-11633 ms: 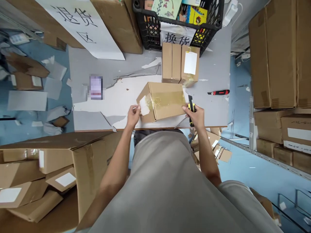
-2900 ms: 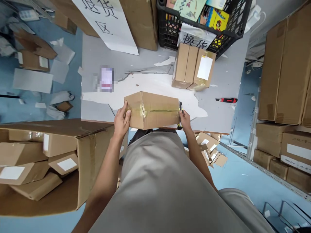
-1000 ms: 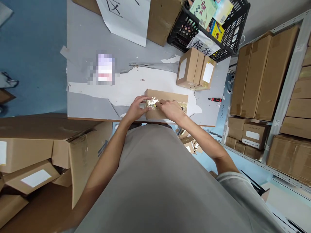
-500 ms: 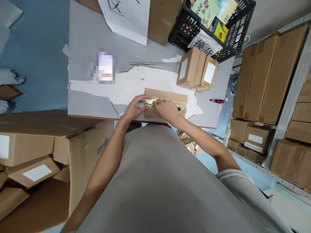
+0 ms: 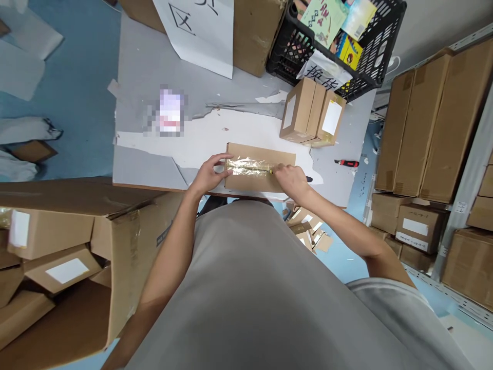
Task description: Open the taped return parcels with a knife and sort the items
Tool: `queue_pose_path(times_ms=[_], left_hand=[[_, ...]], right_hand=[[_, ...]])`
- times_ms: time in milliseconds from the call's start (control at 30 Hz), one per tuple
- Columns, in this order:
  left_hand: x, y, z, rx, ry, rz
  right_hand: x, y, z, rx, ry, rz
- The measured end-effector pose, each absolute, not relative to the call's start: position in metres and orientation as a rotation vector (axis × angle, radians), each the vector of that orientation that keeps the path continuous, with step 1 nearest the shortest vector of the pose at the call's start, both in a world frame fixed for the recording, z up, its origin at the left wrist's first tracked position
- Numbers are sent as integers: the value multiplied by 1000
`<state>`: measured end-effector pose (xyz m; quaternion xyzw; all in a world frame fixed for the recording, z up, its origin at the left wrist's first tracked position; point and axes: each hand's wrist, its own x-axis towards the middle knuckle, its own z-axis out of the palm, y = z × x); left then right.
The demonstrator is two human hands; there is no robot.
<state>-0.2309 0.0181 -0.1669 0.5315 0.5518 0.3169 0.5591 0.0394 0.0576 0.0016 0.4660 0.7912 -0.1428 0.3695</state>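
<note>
A flat cardboard box [image 5: 254, 183] lies near the front edge of the table, with shiny clear tape [image 5: 246, 163] along its top. My left hand [image 5: 210, 174] grips the box's left end, its fingers and thumb on the edge. My right hand [image 5: 291, 180] is closed around a utility knife [image 5: 309, 179] over the right part of the box. The knife's dark end sticks out behind the hand, and its yellowish front end is at the tape. A dark slit line runs along the tape from the left end to the knife.
Two small taped boxes [image 5: 313, 113] stand at the back right, before a black crate [image 5: 370, 67] of packets. A red-and-black cutter [image 5: 346, 163] lies at the right. On my left is a large open carton [image 5: 131, 257] with boxes in it. Shelves [image 5: 427, 128] of cartons stand right.
My right hand has moved right along the tape with the knife, leaving a slit line behind it. My left hand has stayed at the box's left end.
</note>
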Motion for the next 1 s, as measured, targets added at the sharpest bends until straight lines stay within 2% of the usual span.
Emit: queue_pose_path(times_ms=[333,633,1000], left_hand=[[-184,7,-162,1299,1721,764],[-181,2,-166,1281,1756,743],[-179,8,-156,1223,1765,759]], right_hand=[[79,51,-12,1284,2049,-449],[159,40,-8,1316,2002,-494],[180,39,-32,1328,2105,-539]])
